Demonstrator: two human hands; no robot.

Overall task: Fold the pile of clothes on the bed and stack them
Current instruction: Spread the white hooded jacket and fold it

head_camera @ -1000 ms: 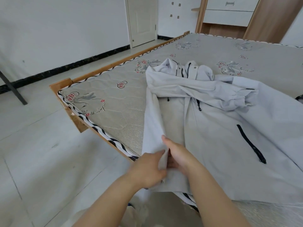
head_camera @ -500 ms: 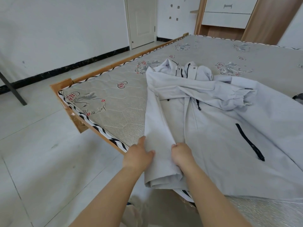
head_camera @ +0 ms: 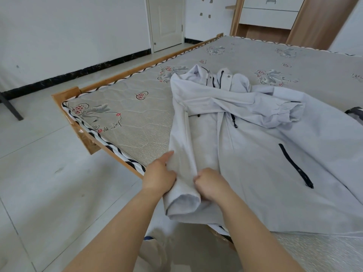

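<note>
A pale grey zip jacket point(head_camera: 265, 154) with dark zippers lies spread on the mattress point(head_camera: 137, 122), its collar toward the far side. Its left side is folded inward into a long strip that reaches the near bed edge. My left hand point(head_camera: 160, 174) grips the outer edge of that strip, index finger pointing along the fabric. My right hand point(head_camera: 211, 183) grips the strip's inner edge, fingers curled into the cloth. One sleeve lies folded across the chest.
The wooden bed frame point(head_camera: 66, 95) rims the mattress at the near left corner, with tiled floor point(head_camera: 49, 183) beyond. A dark garment point(head_camera: 355, 114) peeks in at the right edge. A door point(head_camera: 167, 22) and a wooden cabinet point(head_camera: 275, 16) stand at the back.
My hands moved apart from a joined grip at the hem and now hold the two sides of the folded strip, which has settled flatter on the mattress.
</note>
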